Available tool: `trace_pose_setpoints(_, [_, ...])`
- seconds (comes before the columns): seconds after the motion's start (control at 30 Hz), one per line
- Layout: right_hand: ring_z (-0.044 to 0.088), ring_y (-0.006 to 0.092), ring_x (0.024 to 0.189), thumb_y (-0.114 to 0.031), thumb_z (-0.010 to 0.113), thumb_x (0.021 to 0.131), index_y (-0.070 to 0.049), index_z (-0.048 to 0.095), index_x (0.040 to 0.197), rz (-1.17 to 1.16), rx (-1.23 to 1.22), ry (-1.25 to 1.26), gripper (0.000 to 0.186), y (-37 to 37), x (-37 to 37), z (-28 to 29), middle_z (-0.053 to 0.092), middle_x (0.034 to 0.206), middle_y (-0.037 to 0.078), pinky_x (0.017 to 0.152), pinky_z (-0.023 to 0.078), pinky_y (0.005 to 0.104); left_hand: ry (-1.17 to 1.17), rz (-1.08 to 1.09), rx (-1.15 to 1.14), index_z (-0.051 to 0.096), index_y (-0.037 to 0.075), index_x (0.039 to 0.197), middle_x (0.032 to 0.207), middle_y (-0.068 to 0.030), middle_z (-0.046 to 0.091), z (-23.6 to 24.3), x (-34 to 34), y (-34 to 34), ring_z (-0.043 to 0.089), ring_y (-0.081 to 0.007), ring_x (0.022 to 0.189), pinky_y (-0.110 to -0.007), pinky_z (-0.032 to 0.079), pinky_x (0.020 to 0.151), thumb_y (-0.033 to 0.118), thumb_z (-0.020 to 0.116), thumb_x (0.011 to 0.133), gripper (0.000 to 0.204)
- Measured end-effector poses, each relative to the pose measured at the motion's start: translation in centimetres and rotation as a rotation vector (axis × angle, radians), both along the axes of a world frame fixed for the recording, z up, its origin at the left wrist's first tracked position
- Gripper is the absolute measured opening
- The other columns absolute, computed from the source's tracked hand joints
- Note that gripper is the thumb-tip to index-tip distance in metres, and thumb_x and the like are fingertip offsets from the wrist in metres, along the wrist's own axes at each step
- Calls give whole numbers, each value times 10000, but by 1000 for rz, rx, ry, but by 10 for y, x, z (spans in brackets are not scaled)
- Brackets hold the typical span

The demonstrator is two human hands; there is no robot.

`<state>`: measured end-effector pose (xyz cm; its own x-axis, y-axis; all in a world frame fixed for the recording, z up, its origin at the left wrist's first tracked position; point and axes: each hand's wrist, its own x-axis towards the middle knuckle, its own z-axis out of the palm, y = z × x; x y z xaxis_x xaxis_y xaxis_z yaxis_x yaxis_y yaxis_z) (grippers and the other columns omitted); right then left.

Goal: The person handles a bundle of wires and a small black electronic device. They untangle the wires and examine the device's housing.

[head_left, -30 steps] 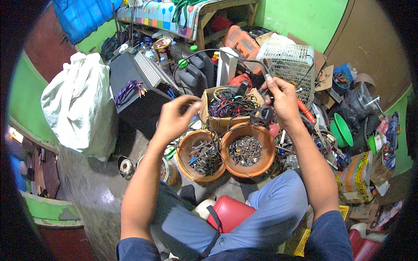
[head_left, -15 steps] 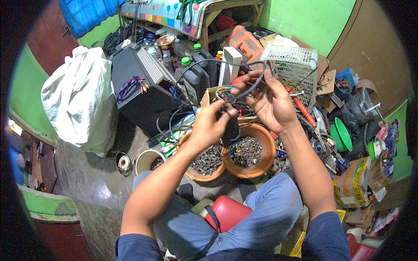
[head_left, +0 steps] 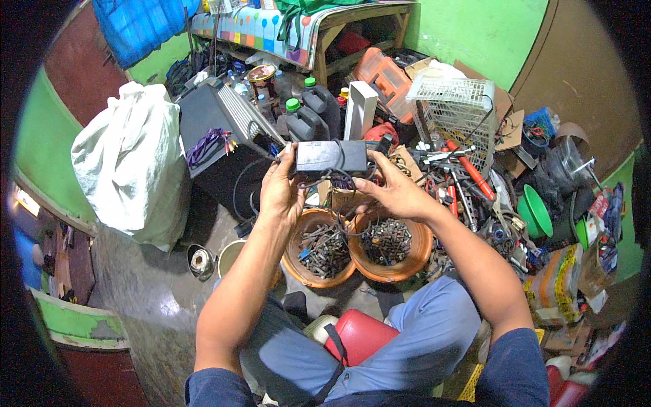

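A black power adapter [head_left: 331, 156], a flat oblong brick with a pale label on its upper face, is held up level above two bowls. My left hand [head_left: 281, 190] is closed on its left end, thumb on top. On the other side my right hand [head_left: 392, 191] has its fingers and thumb closed at the adapter's right end and on its black cable [head_left: 344, 227], which loops down below. Underneath stand two brown bowls, the left bowl [head_left: 313, 278] and the right bowl [head_left: 397, 273], both full of small dark cylindrical pieces.
A white sack [head_left: 132, 169] stands at the left beside a large dark case [head_left: 217, 122]. Black jugs [head_left: 305, 122] with green caps are behind my hands. To the right lie a white wire basket [head_left: 454, 102], a red-handled tool [head_left: 471, 171] and a green bowl [head_left: 532, 210].
Earlier the cable was looped up high between my hands, with my right hand spread. Now the adapter is raised level between both hands, and the cable hangs low.
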<state>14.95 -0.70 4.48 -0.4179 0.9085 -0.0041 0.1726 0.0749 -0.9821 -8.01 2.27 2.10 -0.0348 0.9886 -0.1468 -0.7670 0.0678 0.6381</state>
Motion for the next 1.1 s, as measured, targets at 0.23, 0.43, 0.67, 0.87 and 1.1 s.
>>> trace_pose_setpoints(0.23, [480,66,521,-389,562,1022,-21,665,1099,289,-148,81,390,-5,-6,1,687,828,22,517,396,220,113,71,21,617,98,1203,1153,-47,665,-4,3,-2,660,-200,1022,-337,555,829,299,670,963,317])
trace_pose_setpoints(0.43, [372,29,504,-315,525,1049,-24,660,927,319,-183,118,344,4,17,20,417,575,-64,480,296,225,165,173,-33,627,148,1201,1154,-5,669,6,-10,-1,614,-162,1044,-337,451,835,307,697,949,307])
trace_pose_setpoints(0.67, [403,54,506,-334,557,1025,-52,628,848,-424,-44,41,341,48,84,-10,429,573,-58,494,417,247,94,419,-59,605,66,1088,1052,-102,690,-7,-47,27,684,-257,952,-477,572,830,207,688,953,212])
trace_pose_setpoints(0.87, [564,99,626,-183,580,1001,-44,719,1074,-880,139,-124,210,62,141,-43,583,696,-1,559,469,270,-105,397,-174,566,3,1233,1208,-169,621,-12,-86,41,632,-329,1105,-588,527,957,232,585,1013,318])
trace_pose_setpoints(1.1, [639,128,629,-48,564,965,1,696,1031,-867,232,-81,155,54,118,-29,689,892,89,547,533,285,-47,370,-182,551,18,1271,1283,-165,605,6,-77,31,579,-341,1186,-597,474,1027,266,576,1013,359])
